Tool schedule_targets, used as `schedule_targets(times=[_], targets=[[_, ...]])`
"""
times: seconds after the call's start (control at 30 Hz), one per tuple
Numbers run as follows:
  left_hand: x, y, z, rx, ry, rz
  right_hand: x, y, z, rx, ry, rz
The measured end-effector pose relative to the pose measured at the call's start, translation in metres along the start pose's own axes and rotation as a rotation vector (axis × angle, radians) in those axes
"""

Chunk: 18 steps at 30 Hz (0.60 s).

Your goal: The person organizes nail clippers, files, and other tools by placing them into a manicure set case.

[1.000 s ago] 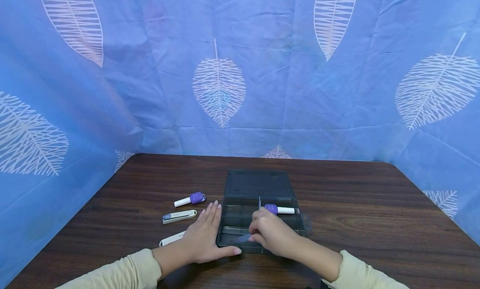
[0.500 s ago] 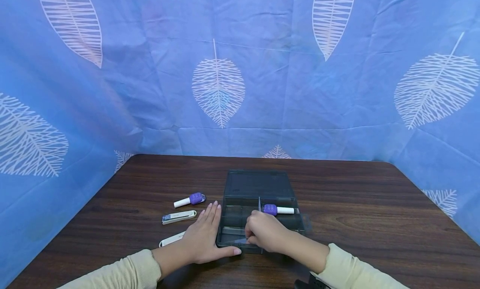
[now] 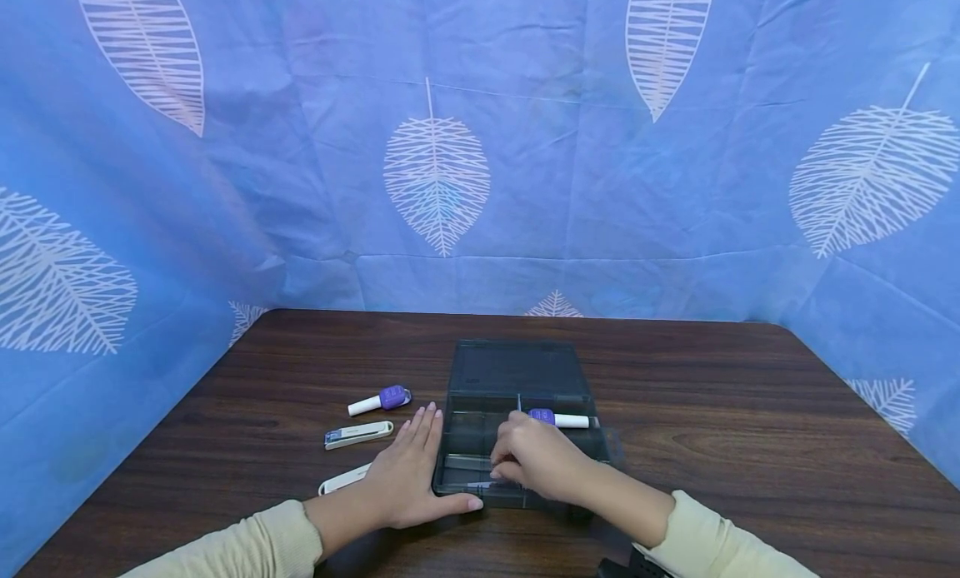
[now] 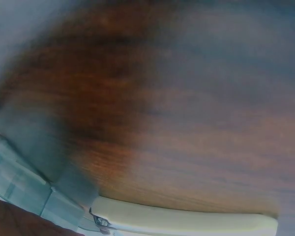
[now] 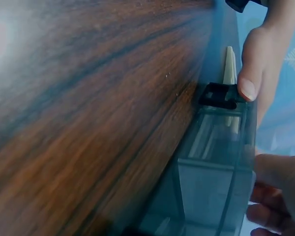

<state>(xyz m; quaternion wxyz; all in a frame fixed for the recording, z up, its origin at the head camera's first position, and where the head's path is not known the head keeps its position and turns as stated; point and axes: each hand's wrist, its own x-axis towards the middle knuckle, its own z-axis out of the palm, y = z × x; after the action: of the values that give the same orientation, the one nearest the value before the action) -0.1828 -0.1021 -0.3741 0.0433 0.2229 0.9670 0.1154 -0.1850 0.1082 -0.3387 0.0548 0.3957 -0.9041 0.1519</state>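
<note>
My left hand (image 3: 411,470) lies with straight fingers along the left side of a dark see-through compartment box (image 3: 461,432), thumb at its front corner. In the right wrist view that thumb rests by the box's black latch (image 5: 219,96). Over the front compartments, my right hand (image 3: 540,460) has its fingers curled down. A thin pale strip (image 3: 480,485) lies low in the front left compartment, beside those fingertips. The fingertips are partly hidden; I cannot tell whether they still pinch it. A purple nail polish bottle (image 3: 542,417) with a white cap lies in the right compartment behind.
Left of the box lie another purple nail polish (image 3: 381,399), a white nail clipper (image 3: 358,434) and a second one (image 3: 345,478), partly behind my left hand. The box lid (image 3: 517,366) lies back on the dark wooden table (image 3: 712,411). Blue patterned cloth (image 3: 525,186) hangs behind.
The pale strip has gone from between my right fingers, raised, to low in the front compartment. My right hand shifted slightly left, then back a little. My left hand stays in place.
</note>
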Motion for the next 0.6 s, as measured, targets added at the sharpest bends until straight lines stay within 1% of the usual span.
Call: schedule_targets(times=[0.07,0.17,0.27,0.37,0.47,0.6], targets=[[0.000,0.000,0.000,0.006,0.001,0.001,-0.004,0.002,-0.002,0.023,0.045,0.006],[0.000,0.000,0.000,0.015,0.004,0.000,-0.011,0.006,-0.005,0.035,0.142,0.010],[0.000,0.000,-0.001,0.018,0.000,-0.005,-0.018,0.011,-0.008,0.031,0.250,0.017],[0.000,0.000,-0.001,0.015,-0.008,-0.011,-0.025,0.016,-0.011,0.004,0.330,0.043],[0.000,0.000,0.000,0.010,-0.012,-0.015,-0.033,0.020,-0.014,-0.015,0.356,0.082],[0.001,0.000,0.000,0.006,-0.013,-0.018,-0.044,0.023,-0.018,-0.012,0.328,0.142]])
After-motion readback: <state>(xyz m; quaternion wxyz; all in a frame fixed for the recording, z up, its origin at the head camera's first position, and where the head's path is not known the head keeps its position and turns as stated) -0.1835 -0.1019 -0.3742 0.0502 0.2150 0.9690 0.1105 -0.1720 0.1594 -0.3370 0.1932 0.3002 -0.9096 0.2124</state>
